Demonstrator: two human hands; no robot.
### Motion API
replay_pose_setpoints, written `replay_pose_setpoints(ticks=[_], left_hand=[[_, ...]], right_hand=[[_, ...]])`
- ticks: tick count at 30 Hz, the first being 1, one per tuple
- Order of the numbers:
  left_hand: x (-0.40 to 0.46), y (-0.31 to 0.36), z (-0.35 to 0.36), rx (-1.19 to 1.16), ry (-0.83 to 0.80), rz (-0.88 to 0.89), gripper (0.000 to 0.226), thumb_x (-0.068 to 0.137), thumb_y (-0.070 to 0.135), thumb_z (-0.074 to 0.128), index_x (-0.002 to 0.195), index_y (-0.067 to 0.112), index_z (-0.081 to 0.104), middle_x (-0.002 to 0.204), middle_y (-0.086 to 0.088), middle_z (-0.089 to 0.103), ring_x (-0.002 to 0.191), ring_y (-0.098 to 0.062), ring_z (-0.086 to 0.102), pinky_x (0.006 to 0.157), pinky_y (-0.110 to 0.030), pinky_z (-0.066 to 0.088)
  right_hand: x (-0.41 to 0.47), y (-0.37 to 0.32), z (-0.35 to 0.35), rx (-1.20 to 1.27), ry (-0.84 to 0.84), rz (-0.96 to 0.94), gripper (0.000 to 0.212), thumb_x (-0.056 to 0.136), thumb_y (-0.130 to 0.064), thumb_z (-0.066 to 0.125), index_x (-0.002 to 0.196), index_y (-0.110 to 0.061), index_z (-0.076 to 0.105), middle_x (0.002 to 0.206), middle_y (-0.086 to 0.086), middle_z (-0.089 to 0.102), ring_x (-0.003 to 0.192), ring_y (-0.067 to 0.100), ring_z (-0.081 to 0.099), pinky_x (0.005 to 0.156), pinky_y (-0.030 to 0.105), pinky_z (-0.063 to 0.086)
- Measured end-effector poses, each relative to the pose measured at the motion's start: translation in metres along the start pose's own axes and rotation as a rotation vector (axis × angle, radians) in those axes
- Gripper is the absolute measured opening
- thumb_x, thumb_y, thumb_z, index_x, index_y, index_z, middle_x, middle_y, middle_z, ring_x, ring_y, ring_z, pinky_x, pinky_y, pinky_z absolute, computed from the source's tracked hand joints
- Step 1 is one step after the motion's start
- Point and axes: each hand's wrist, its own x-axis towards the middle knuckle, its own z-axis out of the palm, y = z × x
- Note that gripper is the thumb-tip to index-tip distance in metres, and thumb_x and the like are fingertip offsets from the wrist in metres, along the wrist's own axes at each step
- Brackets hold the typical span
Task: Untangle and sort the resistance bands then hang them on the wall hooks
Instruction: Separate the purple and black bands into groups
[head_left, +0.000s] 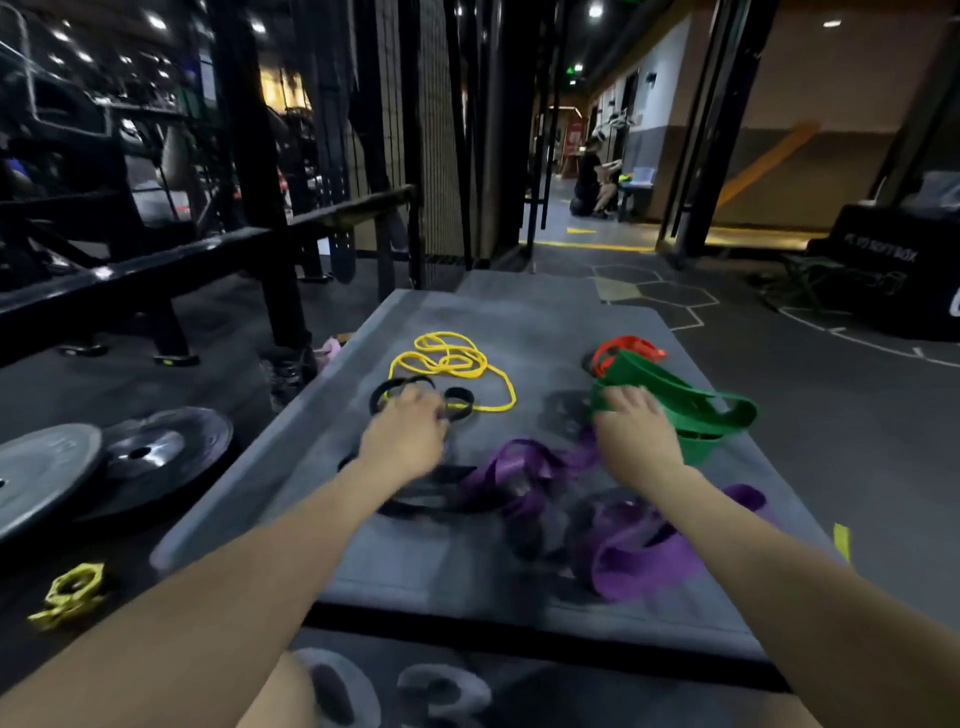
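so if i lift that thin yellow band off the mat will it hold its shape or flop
Probably flops: the yellow band lies in loose overlapping loops on the mat. It looks thin, so likely light. It crosses the black band, so it may snag.

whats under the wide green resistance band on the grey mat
The wide green resistance band lies partly on an orange-red flat band, whose far loop shows beyond it. The right hand covers the green band's near-left end, hiding anything beneath there.

Five band colours (453, 364), two plates (44, 467)
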Motion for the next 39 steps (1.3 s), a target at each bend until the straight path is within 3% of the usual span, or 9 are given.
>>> replay_pose_setpoints(ticks=[4,7,12,17,20,25,32,35,39], left_hand=[[0.008,0.039,0.035,-0.113,-0.195,0.189,0.045,0.091,0.047,0.047,0.127,0.021,0.049,0.133,-0.007,0.046,0.123,-0.027,0.048,0.101,-0.038,0.040],[0.006,0.040,0.058,-0.089,-0.240,0.224,0.054,0.082,0.058,0.053,0.126,0.027,0.049,0.130,-0.001,0.047,0.120,-0.024,0.049,0.102,-0.037,0.039],[0.005,0.028,0.067,-0.164,-0.163,0.309,0.056,0.068,0.028,0.066,0.122,0.025,0.049,0.122,0.005,0.061,0.115,-0.020,0.054,0.102,-0.034,0.039],[0.003,0.014,0.072,-0.340,-0.093,0.299,0.057,0.062,0.013,0.063,0.117,0.023,0.054,0.119,0.006,0.059,0.115,-0.019,0.052,0.101,-0.035,0.040],[0.002,0.013,0.073,-0.371,0.046,0.158,0.075,0.062,0.017,0.073,0.131,0.025,0.042,0.130,0.000,0.037,0.122,-0.020,0.041,0.107,-0.034,0.035],[0.004,0.008,0.068,-0.410,-0.073,-0.012,0.103,0.058,0.038,0.081,0.142,0.023,0.023,0.139,-0.003,0.035,0.129,-0.022,0.040,0.108,-0.038,0.035],[0.006,0.011,0.064,-0.423,-0.058,-0.058,0.056,0.075,0.025,0.069,0.126,0.017,0.047,0.125,-0.007,0.051,0.119,-0.026,0.050,0.099,-0.040,0.043],[0.013,0.005,0.051,-0.491,0.140,-0.113,0.034,0.081,0.008,0.056,0.114,0.013,0.056,0.117,-0.012,0.058,0.110,-0.032,0.054,0.093,-0.039,0.045],[0.012,0.000,0.029,-0.353,0.449,-0.090,0.042,0.079,0.001,0.050,0.118,0.015,0.055,0.121,-0.011,0.048,0.115,-0.031,0.044,0.096,-0.040,0.038]], right_hand=[[0.021,-0.023,0.035,0.192,-0.221,-0.189,0.038,0.087,-0.002,0.039,0.123,-0.009,0.051,0.129,0.010,0.050,0.125,0.029,0.043,0.104,0.037,0.038],[0.025,-0.031,0.055,0.328,-0.316,-0.200,0.050,0.087,-0.008,0.048,0.136,-0.012,0.039,0.137,0.011,0.044,0.127,0.029,0.045,0.104,0.041,0.039],[0.035,-0.053,0.058,0.530,-0.196,-0.196,0.066,0.083,0.001,0.049,0.144,-0.012,0.029,0.148,0.009,0.036,0.135,0.025,0.035,0.109,0.035,0.032],[0.034,-0.056,0.062,0.543,-0.177,-0.225,0.031,0.079,-0.004,0.056,0.110,-0.007,0.057,0.114,0.014,0.060,0.110,0.031,0.052,0.089,0.035,0.039],[0.032,-0.049,0.056,0.481,-0.128,-0.199,0.031,0.082,-0.016,0.061,0.112,-0.012,0.055,0.116,0.009,0.060,0.111,0.028,0.052,0.085,0.037,0.044],[0.032,-0.053,0.038,0.739,0.027,-0.083,0.027,0.078,-0.008,0.063,0.104,-0.011,0.063,0.101,0.009,0.068,0.097,0.029,0.060,0.079,0.037,0.048],[0.043,-0.066,0.025,1.068,0.164,0.038,0.027,0.077,0.002,0.059,0.101,-0.010,0.063,0.085,-0.002,0.067,0.078,0.017,0.062,0.073,0.025,0.047],[0.039,-0.059,0.018,1.007,0.197,0.001,0.029,0.074,-0.002,0.066,0.102,-0.011,0.064,0.085,0.001,0.067,0.079,0.019,0.062,0.075,0.030,0.048],[0.034,-0.061,0.016,0.784,0.205,-0.067,0.032,0.078,-0.009,0.067,0.108,-0.015,0.062,0.092,0.002,0.058,0.092,0.028,0.057,0.077,0.037,0.046]])
